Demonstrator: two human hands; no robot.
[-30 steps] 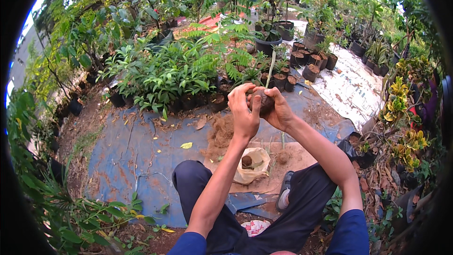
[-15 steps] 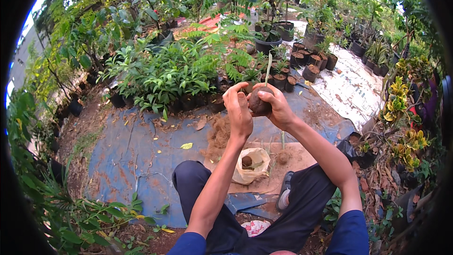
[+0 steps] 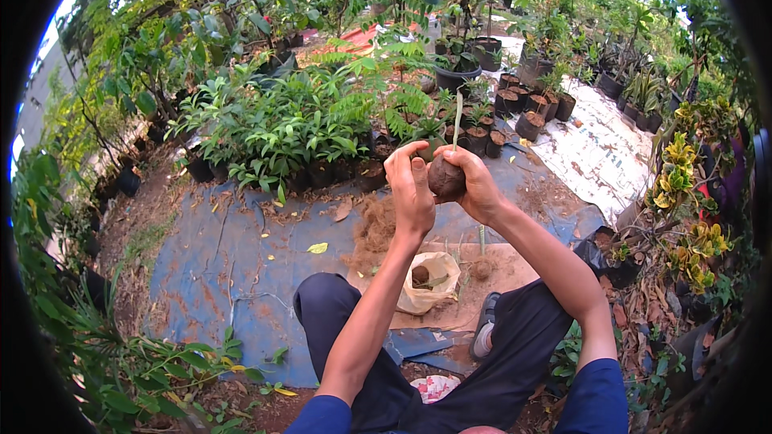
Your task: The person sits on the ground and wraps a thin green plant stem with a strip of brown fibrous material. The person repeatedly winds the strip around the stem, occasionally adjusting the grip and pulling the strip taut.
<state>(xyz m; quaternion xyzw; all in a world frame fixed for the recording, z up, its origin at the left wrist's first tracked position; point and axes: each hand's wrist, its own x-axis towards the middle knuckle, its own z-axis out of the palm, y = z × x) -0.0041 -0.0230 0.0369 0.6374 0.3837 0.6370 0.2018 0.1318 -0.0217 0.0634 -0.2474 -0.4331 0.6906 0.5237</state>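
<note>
Both hands are raised in front of me around a dark brown ball of soil [image 3: 446,180]. A pale green stem cutting [image 3: 457,120] stands upright out of its top. My right hand [image 3: 481,190] grips the ball from the right, with the thumb near the stem's base. My left hand [image 3: 411,194] is cupped against the left side, its thumb up and its forefinger curved; its other fingers are partly hidden. Below, a cream sack [image 3: 416,299] with a rolled-down rim holds a round brown ball [image 3: 420,275]. Loose brown fibre [image 3: 375,235] lies beside it.
A blue tarp [image 3: 217,261] covers the ground, with a brown sheet [image 3: 507,265] under the sack. On that sheet sits a fibre-covered ball [image 3: 482,268] with a stem. Leafy potted seedlings [image 3: 281,133] and small black pots [image 3: 531,124] line the far side.
My right thumb has shifted up from the ball's front toward the stem's base. The ball has dropped and turned slightly. My left hand stays against its side.
</note>
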